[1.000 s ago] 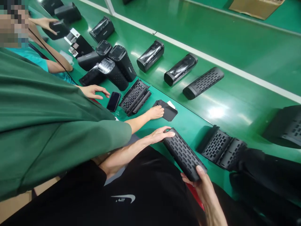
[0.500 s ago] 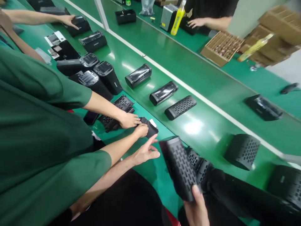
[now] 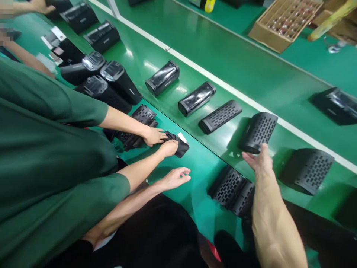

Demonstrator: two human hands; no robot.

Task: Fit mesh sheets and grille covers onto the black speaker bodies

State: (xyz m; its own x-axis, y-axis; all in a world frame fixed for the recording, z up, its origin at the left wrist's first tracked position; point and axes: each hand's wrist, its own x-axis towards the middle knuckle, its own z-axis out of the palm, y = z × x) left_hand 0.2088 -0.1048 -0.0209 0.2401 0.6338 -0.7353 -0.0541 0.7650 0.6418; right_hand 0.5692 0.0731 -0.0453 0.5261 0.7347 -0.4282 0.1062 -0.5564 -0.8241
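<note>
My right hand grips the near end of a black slotted housing, which looks like a speaker shell, and holds it over the green conveyor belt. Empty, with fingers loosely curved and apart, my left hand hovers above the green table. Between my hands, several black slotted panels lie side by side on the table. Beyond my left hand, a co-worker's two hands work on a dark piece with a white tab.
Along the belt lie more black housings, with a bigger one at right. Several upright housings and stacked slotted panels are by the co-worker's arm. A divided cardboard box sits on the far side.
My right hand has carried the slotted housing from near my lap forward and right, over the belt. The left hand has stayed near the same place. The view has shifted.
</note>
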